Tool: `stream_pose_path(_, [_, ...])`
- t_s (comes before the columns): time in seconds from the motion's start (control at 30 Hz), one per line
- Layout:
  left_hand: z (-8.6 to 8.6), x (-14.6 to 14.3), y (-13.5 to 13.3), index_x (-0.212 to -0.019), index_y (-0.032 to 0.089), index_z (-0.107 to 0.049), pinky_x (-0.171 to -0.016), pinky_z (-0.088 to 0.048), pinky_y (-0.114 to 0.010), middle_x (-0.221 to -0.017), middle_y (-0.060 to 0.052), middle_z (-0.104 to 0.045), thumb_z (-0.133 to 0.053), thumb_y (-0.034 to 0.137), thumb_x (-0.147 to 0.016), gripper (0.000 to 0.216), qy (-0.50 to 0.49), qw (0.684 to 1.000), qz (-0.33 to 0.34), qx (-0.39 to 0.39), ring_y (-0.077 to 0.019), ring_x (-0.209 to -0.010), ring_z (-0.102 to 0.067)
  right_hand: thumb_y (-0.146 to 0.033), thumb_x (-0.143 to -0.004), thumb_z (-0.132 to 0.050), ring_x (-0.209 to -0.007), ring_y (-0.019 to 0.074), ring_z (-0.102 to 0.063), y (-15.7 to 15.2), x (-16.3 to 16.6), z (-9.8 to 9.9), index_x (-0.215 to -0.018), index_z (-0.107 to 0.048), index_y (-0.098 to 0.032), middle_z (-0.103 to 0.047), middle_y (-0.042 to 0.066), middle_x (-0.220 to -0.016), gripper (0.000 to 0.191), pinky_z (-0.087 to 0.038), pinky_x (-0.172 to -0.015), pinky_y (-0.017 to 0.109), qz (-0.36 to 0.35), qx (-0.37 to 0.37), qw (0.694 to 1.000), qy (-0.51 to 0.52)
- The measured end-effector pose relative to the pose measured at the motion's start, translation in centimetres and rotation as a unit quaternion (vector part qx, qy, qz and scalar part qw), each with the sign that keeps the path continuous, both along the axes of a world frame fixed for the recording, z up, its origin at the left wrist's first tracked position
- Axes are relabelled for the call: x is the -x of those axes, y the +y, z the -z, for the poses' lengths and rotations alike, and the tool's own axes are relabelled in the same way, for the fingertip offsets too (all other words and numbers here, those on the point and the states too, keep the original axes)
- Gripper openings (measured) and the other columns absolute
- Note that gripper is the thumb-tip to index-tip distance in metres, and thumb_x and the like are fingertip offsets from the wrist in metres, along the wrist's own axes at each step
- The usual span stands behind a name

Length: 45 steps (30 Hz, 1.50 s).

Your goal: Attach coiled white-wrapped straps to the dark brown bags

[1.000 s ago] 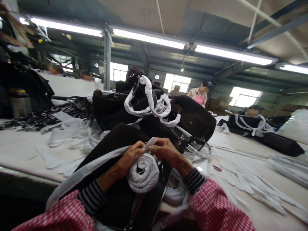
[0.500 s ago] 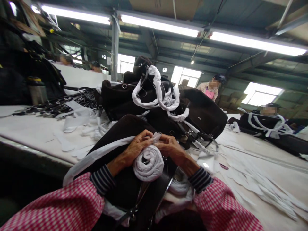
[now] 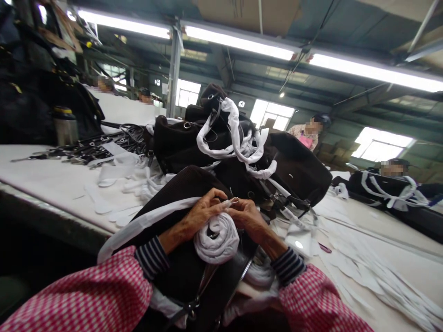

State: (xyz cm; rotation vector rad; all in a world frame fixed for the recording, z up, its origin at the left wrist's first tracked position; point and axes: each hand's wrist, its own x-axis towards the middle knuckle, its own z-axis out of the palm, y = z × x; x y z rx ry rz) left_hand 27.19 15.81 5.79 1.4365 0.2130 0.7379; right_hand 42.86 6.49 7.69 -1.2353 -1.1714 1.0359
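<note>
A dark bag (image 3: 180, 193) lies in front of me, with a black strip and a metal zipper (image 3: 238, 283) on its near side. On it sits a coil of strap (image 3: 217, 238) wrapped in white tissue. Just above the coil, my left hand (image 3: 204, 212) pinches a bit of the white wrapping between thumb and fingers. My right hand (image 3: 248, 217) is closed against it from the other side, fingertips on a small shiny metal loop (image 3: 235, 200). The fingertips of both hands nearly meet. A second white-wrapped coil (image 3: 259, 273) lies partly hidden below my right wrist.
Dark bags with white-wrapped handles (image 3: 238, 133) are piled behind my hands. Black straps with metal clips (image 3: 104, 145) lie at left, near a bottle (image 3: 65, 127). White strips (image 3: 380, 281) spread over the table at right, near a dark red tool (image 3: 324, 248). Other people sit or stand farther back.
The small metal loop now shows between my fingertips, where a piece of white wrapping stood up before. My hands stay close together above the coil. The view has shifted slightly.
</note>
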Motion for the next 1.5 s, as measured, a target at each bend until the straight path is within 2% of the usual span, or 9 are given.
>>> stream_pose_path(0.2, [0.0, 0.0, 0.1, -0.088, 0.017, -0.059, -0.060, -0.036, -0.022, -0.073, 0.004, -0.053, -0.075, 0.042, -0.082, 0.030, -0.001, 1.000, -0.020, -0.019, -0.0097, -0.064, -0.045, -0.038, -0.070, -0.088, -0.050, 0.0054, -0.040, -0.7, -0.7, -0.6, -0.101, -0.074, -0.016, -0.066, 0.000, -0.074, 0.041, -0.024, -0.048, 0.021, 0.015, -0.021, 0.999, 0.047])
stream_pose_path(0.33, [0.0, 0.0, 0.3, -0.079, 0.016, -0.058, -0.061, -0.036, -0.022, -0.071, 0.003, -0.054, -0.072, 0.032, -0.075, 0.021, 0.003, 1.000, -0.022, -0.007, -0.0102, -0.065, -0.045, -0.042, -0.075, -0.083, -0.046, 0.0032, -0.030, -0.9, -1.1, -1.6, -0.085, -0.073, -0.013, -0.066, 0.001, -0.070, 0.033, -0.016, -0.045, 0.022, 0.054, -0.054, 0.997, 0.033])
stream_pose_path(0.57, [-0.1, -0.4, 0.3, -0.075, 0.018, -0.051, -0.058, -0.032, -0.022, -0.069, 0.005, -0.047, -0.076, 0.049, -0.081, 0.040, -0.007, 0.998, -0.046, -0.043, -0.0096, -0.063, -0.040, -0.039, -0.076, -0.080, -0.045, 0.0049, -0.034, -0.5, 0.5, -3.6, -0.074, -0.070, -0.013, -0.062, -0.001, -0.061, 0.028, -0.018, -0.043, 0.022, 0.084, -0.071, 0.992, -0.060])
stream_pose_path(0.67, [-0.2, -0.5, 0.2, -0.073, 0.018, -0.051, -0.057, -0.032, -0.022, -0.067, 0.006, -0.046, -0.078, 0.047, -0.079, 0.041, -0.023, 0.995, -0.065, -0.079, -0.0092, -0.061, -0.039, -0.038, -0.075, -0.079, -0.048, 0.0062, -0.038, -0.2, 1.3, -4.0, -0.068, -0.068, -0.014, -0.059, -0.001, -0.057, 0.027, -0.022, -0.045, 0.022, 0.112, -0.090, 0.985, -0.092])
stream_pose_path(0.87, [0.0, -0.5, 0.3, -0.092, 0.016, -0.068, -0.070, -0.042, -0.024, -0.083, 0.000, -0.063, -0.076, 0.038, -0.083, 0.025, -0.038, 0.991, -0.052, -0.113, -0.0128, -0.076, -0.055, -0.038, -0.073, -0.078, -0.046, 0.0062, -0.034, -0.1, 1.7, -3.7, -0.066, -0.066, -0.015, -0.059, -0.001, -0.056, 0.027, -0.021, -0.045, 0.023, 0.165, -0.109, 0.977, -0.085])
stream_pose_path(1.03, [0.1, -0.4, 0.4, -0.082, 0.015, -0.064, -0.060, -0.037, -0.023, -0.074, 0.001, -0.058, -0.075, 0.040, -0.079, 0.028, 0.030, 0.992, -0.062, -0.104, -0.0117, -0.066, -0.049, -0.041, -0.068, -0.081, -0.043, 0.0051, -0.030, 0.3, 1.1, -2.8, -0.063, -0.062, -0.016, -0.054, -0.003, -0.053, 0.032, -0.018, -0.043, 0.023, 0.191, -0.094, 0.976, -0.037])
stream_pose_path(1.13, [0.0, -0.3, 0.4, -0.079, 0.015, -0.062, -0.058, -0.035, -0.023, -0.071, 0.002, -0.056, -0.074, 0.040, -0.077, 0.027, 0.052, 0.991, -0.067, -0.107, -0.0113, -0.063, -0.047, -0.050, -0.070, -0.080, -0.042, 0.0047, -0.028, 0.2, 0.1, -2.3, -0.065, -0.062, -0.016, -0.053, -0.003, -0.053, 0.039, -0.017, -0.042, 0.023, 0.168, -0.061, 0.984, -0.027])
stream_pose_path(1.27, [-0.1, -0.2, 0.3, -0.075, 0.015, -0.061, -0.056, -0.034, -0.023, -0.068, 0.002, -0.054, -0.075, 0.041, -0.073, 0.029, 0.046, 0.993, -0.072, -0.082, -0.0109, -0.061, -0.045, -0.062, -0.088, -0.060, -0.042, 0.0073, -0.031, -1.4, -1.1, -2.2, -0.080, -0.070, -0.015, -0.059, 0.001, -0.056, 0.049, -0.020, -0.043, 0.025, 0.140, -0.048, 0.982, -0.116])
stream_pose_path(1.5, [0.5, -0.4, 0.5, -0.084, 0.015, -0.064, -0.063, -0.039, -0.024, -0.076, 0.000, -0.062, -0.074, 0.036, -0.080, 0.024, 0.021, 0.992, -0.067, -0.106, -0.0133, -0.069, -0.053, -0.036, -0.096, -0.055, -0.053, 0.0111, -0.046, -4.5, 0.0, -2.8, -0.068, -0.064, -0.018, -0.056, -0.001, -0.055, 0.035, -0.032, -0.055, 0.026, 0.103, -0.071, 0.935, -0.333])
